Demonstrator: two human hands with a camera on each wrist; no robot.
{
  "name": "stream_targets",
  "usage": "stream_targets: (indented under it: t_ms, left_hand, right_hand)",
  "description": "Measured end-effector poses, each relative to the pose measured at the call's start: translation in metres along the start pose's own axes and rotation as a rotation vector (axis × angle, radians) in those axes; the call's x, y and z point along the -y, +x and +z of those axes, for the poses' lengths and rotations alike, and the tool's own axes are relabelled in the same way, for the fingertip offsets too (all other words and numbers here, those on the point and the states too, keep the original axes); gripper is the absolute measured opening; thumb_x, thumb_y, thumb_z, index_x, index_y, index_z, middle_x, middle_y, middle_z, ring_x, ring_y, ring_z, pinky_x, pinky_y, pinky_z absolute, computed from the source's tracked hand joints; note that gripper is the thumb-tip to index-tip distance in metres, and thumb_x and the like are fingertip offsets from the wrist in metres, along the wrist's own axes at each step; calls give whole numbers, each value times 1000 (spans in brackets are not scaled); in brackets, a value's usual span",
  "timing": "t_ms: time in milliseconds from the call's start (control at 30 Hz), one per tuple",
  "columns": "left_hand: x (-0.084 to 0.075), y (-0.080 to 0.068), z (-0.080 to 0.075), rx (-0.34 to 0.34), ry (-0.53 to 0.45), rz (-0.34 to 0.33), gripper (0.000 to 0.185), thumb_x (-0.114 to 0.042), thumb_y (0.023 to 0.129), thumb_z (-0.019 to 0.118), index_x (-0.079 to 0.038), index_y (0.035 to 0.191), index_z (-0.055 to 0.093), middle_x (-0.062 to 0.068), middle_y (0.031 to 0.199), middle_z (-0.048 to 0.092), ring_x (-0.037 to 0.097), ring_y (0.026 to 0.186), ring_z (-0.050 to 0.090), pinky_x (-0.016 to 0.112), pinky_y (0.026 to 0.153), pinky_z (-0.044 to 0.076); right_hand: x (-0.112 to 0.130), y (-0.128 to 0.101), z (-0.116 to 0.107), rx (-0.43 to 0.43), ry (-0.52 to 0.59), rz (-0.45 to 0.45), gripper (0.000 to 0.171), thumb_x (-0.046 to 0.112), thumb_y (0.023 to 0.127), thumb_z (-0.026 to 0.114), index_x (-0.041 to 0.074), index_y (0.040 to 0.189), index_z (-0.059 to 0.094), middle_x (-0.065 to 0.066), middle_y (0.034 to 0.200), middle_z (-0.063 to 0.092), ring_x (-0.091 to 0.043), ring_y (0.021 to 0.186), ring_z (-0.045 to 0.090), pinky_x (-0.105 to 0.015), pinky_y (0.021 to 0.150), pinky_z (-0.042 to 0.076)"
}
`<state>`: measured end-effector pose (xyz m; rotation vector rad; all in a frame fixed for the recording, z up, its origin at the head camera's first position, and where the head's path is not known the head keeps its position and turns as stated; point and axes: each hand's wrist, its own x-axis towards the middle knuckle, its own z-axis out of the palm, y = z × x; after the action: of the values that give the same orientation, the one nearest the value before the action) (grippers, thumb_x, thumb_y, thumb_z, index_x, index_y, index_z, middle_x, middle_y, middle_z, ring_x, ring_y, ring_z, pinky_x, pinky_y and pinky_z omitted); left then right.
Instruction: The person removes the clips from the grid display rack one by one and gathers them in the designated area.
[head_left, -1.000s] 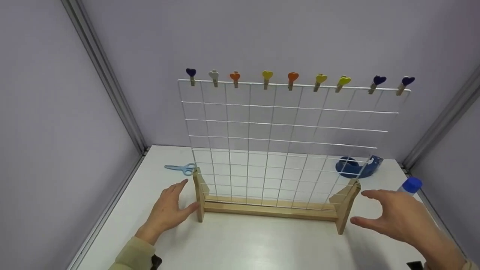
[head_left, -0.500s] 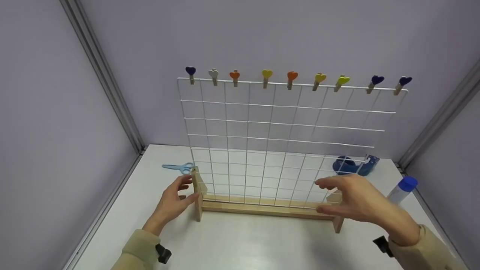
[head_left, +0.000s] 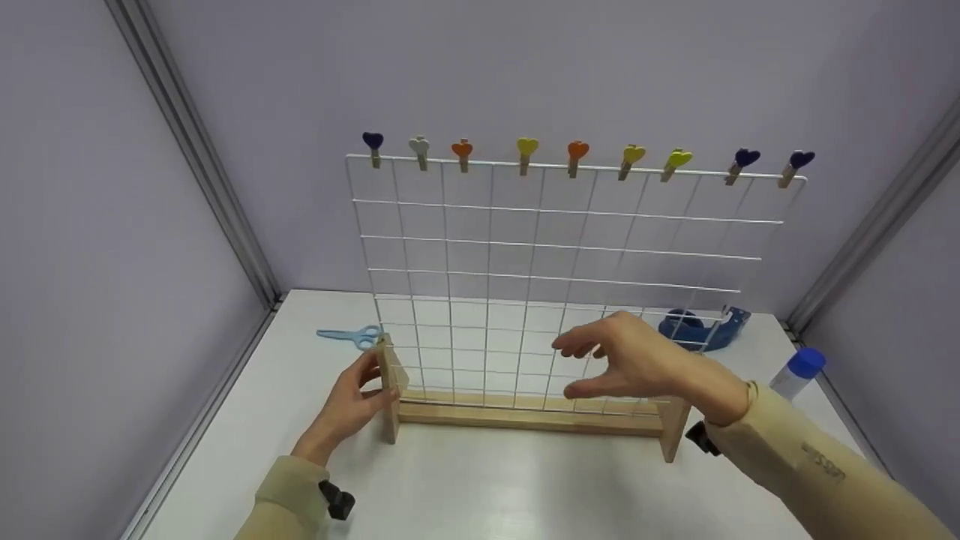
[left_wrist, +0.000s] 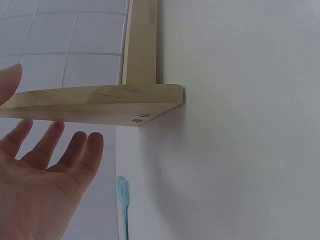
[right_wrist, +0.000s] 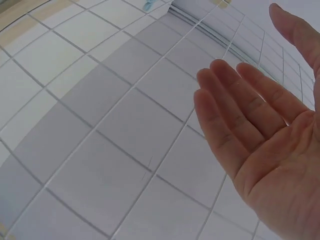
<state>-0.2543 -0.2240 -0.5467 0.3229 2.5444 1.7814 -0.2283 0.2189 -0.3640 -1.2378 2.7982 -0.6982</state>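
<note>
A white wire grid (head_left: 517,262) stands upright in a wooden base (head_left: 525,417). Along its top wire sit several heart-topped clothespins (head_left: 527,155) in dark blue, white, orange and yellow. My left hand (head_left: 343,405) is at the base's left wooden upright (head_left: 390,390), thumb at its front edge and fingers spread on its outer side. In the left wrist view, those fingertips (left_wrist: 95,142) come close beside the board, not curled round it. My right hand (head_left: 628,358) hovers before the lower right part of the grid, thumb and fingers apart, holding nothing.
Light-blue scissors (head_left: 351,337) lie behind the left upright. A blue tape dispenser (head_left: 712,330) stands behind the grid at the right. Right of the base is a blue-capped glue stick (head_left: 799,371). Grey walls enclose the white table (head_left: 480,487).
My right hand has moved left from beside the right upright to in front of the grid. My left hand has come slightly closer round the left upright. The view has shifted a little.
</note>
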Motion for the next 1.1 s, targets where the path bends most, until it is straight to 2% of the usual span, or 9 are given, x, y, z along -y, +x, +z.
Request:
stream_targets:
  t_ms: [233,367,533,833,1100]
  left_hand:
    - [1,2,-7,45,-20,54,63,3,104,71,-2,164,52,28,166,56,49,155,56,63,127,53]
    - [5,1,-9,70,-35,87,63,4,104,71,3,163,51,30,166,56,53,155,54,67,126,52]
    - [0,1,-11,85,-19,78,65,2,105,71,0,166,49,27,170,53,52,158,52,65,127,52]
    - [-1,-2,-10,116,-22,31,66,1,106,71,-6,168,49,24,173,51,48,160,52,59,128,53]
    - [3,-5,-13,92,-13,11,64,2,106,71,-5,166,51,23,172,53,49,159,52,62,129,52]
  right_hand:
    - [29,35,-22,62,46,-68,49,25,92,92,7,135,79,-11,124,85,-29,112,84,-43,94,73]
    - [51,49,-36,83,59,-106,49,25,93,92,7,137,78,-11,126,85,-28,113,84,-41,94,73]
    - [77,67,-58,65,49,-170,48,26,94,91,8,137,79,-10,127,85,-27,113,84,-40,93,73]
    - [126,96,-104,-74,39,-272,43,23,94,90,6,133,80,-12,126,85,-27,112,83,-38,95,72]
    - [152,140,-129,-327,93,-418,20,14,96,86,4,113,86,-11,110,88,-21,97,83,-25,89,69]
